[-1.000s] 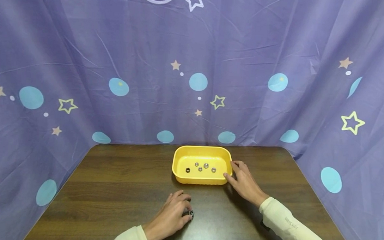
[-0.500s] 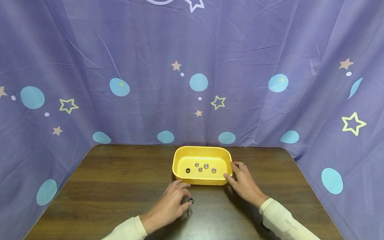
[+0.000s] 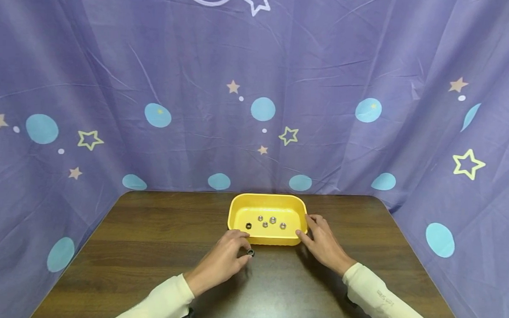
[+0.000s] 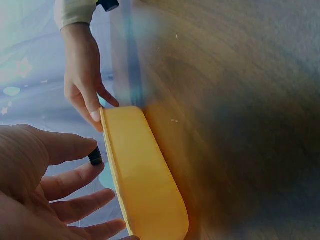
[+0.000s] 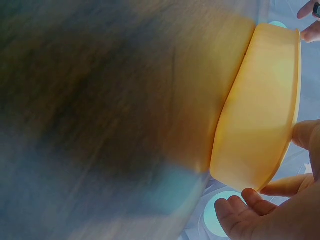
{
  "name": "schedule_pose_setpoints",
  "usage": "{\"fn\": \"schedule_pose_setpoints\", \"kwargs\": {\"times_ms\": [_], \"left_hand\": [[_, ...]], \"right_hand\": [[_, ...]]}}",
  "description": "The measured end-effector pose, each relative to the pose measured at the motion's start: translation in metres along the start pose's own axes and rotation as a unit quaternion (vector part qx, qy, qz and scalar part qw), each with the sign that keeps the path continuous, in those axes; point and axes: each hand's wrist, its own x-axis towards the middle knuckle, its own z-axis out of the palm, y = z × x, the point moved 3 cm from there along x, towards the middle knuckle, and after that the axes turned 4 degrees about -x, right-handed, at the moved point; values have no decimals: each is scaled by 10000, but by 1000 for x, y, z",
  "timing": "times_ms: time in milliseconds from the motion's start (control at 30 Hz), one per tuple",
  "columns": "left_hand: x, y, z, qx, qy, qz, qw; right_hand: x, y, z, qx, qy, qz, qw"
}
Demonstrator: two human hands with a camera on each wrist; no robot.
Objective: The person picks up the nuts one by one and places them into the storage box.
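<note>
My left hand [image 3: 223,257] pinches a small black nut [image 3: 250,253] between thumb and index finger, just in front of the yellow tray [image 3: 272,241]. In the left wrist view the dark nut [image 4: 95,155] sits at the fingertips, its other fingers spread beside the tray wall. My right hand [image 3: 327,246] holds the tray's right end, thumb at the front rim and fingers along the side. Inside the tray lie a black nut [image 3: 248,225] and several silver nuts [image 3: 273,220].
The tray stands near the back edge of a dark wooden table [image 3: 159,240]. Behind and around the table hangs a purple curtain [image 3: 196,143] with stars and blue dots.
My left hand has moved forward with the black nut, from nearer the table's front up to the tray's front wall. The right hand and the tray have stayed in place.
</note>
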Motion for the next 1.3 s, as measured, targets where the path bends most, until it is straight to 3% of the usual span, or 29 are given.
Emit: {"fn": "schedule_pose_setpoints", "kwargs": {"times_ms": [167,533,1067,1300], "left_hand": [[5,-5,-3,-2,28,-116,9999],[19,-10,-7,75,177,4,9998],[49,-16,10,214,110,257,9994],[59,-22,14,298,-71,159,9994]], "right_hand": [[1,-1,0,20,4,-46,10000],[1,-2,-1,-6,24,-41,10000],[0,-1,2,52,5,54,10000],[0,0,2,59,-2,80,10000]]}}
